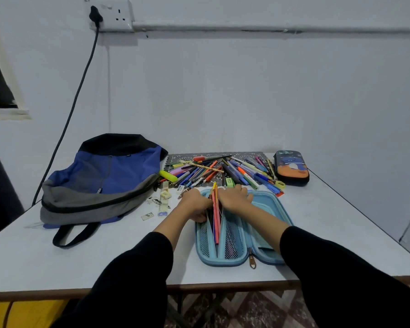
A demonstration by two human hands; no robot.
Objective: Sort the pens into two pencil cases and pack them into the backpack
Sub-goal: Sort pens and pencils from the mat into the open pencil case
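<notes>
A light blue pencil case (237, 242) lies unzipped and spread flat before me on the table. Red and orange pencils (216, 214) stand in its middle mesh pocket. My left hand (197, 205) grips the pocket's left edge, fingers curled on the fabric. My right hand (234, 197) lies flat on the case's far end beside the pencils, fingers spread. Behind the case, a heap of pens, pencils and highlighters (223, 172) covers a patterned mat. A dark case with an orange cartoon print (291, 168), zipped closed, sits at the back right. The blue and grey backpack (102, 183) lies on the left.
Erasers, a sharpener and a ruler (163, 200) lie loose between backpack and case. A black cable (76, 102) hangs from the wall socket down behind the backpack. The table's (81, 263) front edge is near my sleeves; its right edge slants back.
</notes>
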